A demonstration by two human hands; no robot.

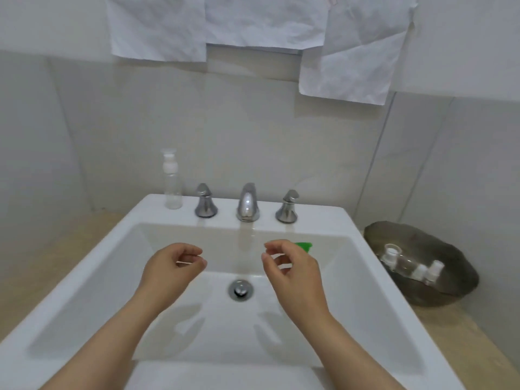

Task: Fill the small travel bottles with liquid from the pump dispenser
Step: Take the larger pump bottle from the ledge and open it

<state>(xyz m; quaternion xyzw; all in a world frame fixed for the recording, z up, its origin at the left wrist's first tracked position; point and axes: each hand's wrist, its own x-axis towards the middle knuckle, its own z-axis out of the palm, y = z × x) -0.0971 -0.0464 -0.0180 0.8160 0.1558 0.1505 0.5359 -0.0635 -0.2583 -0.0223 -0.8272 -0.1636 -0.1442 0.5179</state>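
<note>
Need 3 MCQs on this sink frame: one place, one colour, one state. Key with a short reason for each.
1. Where does the clear pump bottle stand?
A. on the floor
B. on the back ledge of the sink, left of the left tap handle
C. on a wall shelf

2. What colour is the object partly hidden behind the right hand?
A. red
B. green
C. blue

3. What do the right hand and the left hand hold?
A. nothing
B. a bottle each
C. one towel between them

Key:
1 B: the bottle stands upright on the ledge beside that handle.
2 B: a green edge shows just past the fingers.
3 A: both hands hover over the basin, fingers loosely curled, with nothing in them.
</note>
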